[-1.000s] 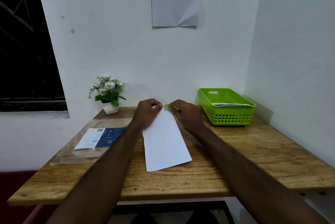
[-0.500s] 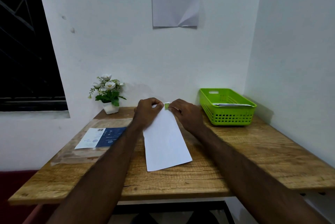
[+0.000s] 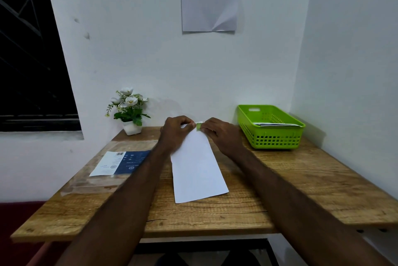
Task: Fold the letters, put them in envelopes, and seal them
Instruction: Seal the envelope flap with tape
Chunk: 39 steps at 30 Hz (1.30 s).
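A long white envelope (image 3: 197,168) lies lengthwise on the wooden table (image 3: 301,179), its far end under my hands. My left hand (image 3: 175,133) has its fingers curled over the far left corner of the envelope. My right hand (image 3: 219,136) is curled at the far right corner, its fingertips pinching a small green-and-white strip (image 3: 199,125) that shows between the two hands at the envelope's far edge. What lies under the hands is hidden.
A clear plastic packet with a blue and white label (image 3: 119,163) lies at the left. A green basket (image 3: 271,128) holding white envelopes stands at the back right. A small potted flower (image 3: 130,110) stands against the wall.
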### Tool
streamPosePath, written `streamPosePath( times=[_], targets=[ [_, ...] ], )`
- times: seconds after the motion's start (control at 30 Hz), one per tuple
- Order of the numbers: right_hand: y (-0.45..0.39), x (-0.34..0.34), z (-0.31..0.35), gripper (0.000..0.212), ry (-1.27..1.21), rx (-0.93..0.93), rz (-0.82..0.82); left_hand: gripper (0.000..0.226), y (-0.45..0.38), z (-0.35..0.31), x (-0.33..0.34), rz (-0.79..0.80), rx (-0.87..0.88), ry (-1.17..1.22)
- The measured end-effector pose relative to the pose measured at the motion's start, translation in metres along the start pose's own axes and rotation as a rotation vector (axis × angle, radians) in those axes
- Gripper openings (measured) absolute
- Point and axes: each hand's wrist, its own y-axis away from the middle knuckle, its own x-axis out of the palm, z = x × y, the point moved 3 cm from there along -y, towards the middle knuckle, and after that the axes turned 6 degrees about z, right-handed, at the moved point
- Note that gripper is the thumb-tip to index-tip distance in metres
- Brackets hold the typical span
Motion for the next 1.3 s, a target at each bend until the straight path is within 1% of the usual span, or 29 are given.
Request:
streamPosePath(
  times=[0.2,0.57,0.8,1.0,1.13,1.3],
  targets=[
    [-0.001,-0.003,-0.001,0.03,0.023,-0.03,0.019,0.016,-0.001,0.001,0.001,0.007,-0.009,0.008],
    [-0.002,-0.004,-0.002,0.019,0.066,-0.019,0.033,0.015,-0.003,0.003,0.001,0.015,0.004,0.017],
    [-0.003,-0.007,-0.001,0.018,0.073,-0.018,0.056,0.018,-0.003,0.005,0.001,0.022,0.015,0.023],
    [-0.003,-0.01,0.001,0.021,0.097,-0.029,0.06,0.018,-0.004,0.006,0.002,0.029,0.015,0.018],
    [-0.004,-0.012,0.002,0.023,0.119,-0.039,0.054,0.013,-0.004,0.005,0.002,0.03,0.02,0.034],
    [-0.004,-0.012,0.003,0.021,0.158,-0.05,0.052,0.014,-0.003,0.004,0.001,0.029,0.026,0.036]
  ],
)
